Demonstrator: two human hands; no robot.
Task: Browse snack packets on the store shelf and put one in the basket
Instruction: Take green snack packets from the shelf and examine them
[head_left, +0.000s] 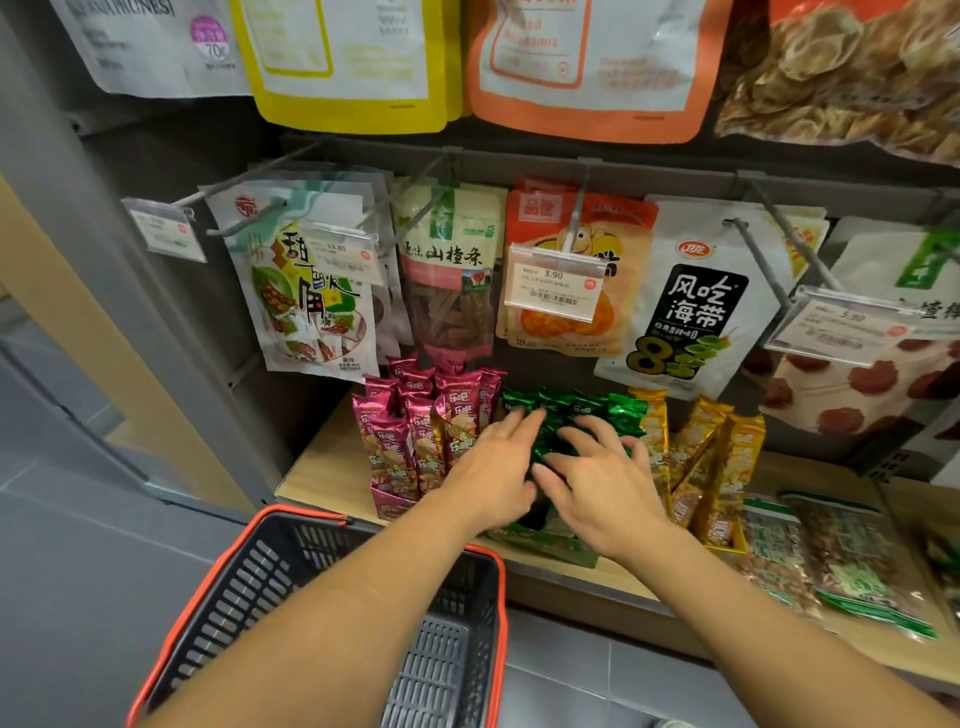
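Two hands in the green packets (571, 410)
Left hand (496, 462) and right hand (597, 473) lie open on them, holding nothing; basket (218, 577) below.

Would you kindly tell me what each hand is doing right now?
Left hand: open, fingers spread on the shiny green foil snack packets, gripping nothing.
Right hand: open, fingers spread over the same packets, holding nothing.

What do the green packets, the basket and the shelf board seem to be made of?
Green packets: probably metallised plastic film; shiny, crinkled highlights.
Basket: moulded plastic, matt dark grey slotted walls, orange rim.
Shelf board: wood-look, pale matt; possibly laminate.
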